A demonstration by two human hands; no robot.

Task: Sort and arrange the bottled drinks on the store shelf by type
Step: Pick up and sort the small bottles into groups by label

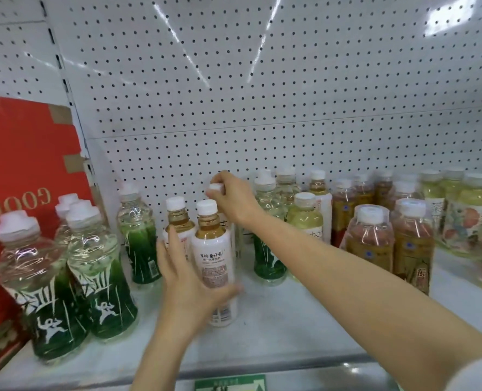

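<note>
My left hand [187, 283] wraps around the lower body of a white-labelled tea bottle [213, 249] standing at the middle of the shelf [290, 328]. A second bottle of the same kind [177, 218] stands just behind it. My right hand [234, 198] reaches over them and pinches the white cap [216, 187] of a bottle further back, whose body is mostly hidden. Green-labelled clear bottles [93, 272] cluster at the left, with one more [268, 244] right of my arm.
A red carton [22, 165] stands at the far left. Amber tea bottles [375, 241] and pale yellow floral-labelled bottles [465, 213] fill the right side. A white pegboard wall [262, 94] backs the shelf. A green price tag [230, 383] sits on the front edge.
</note>
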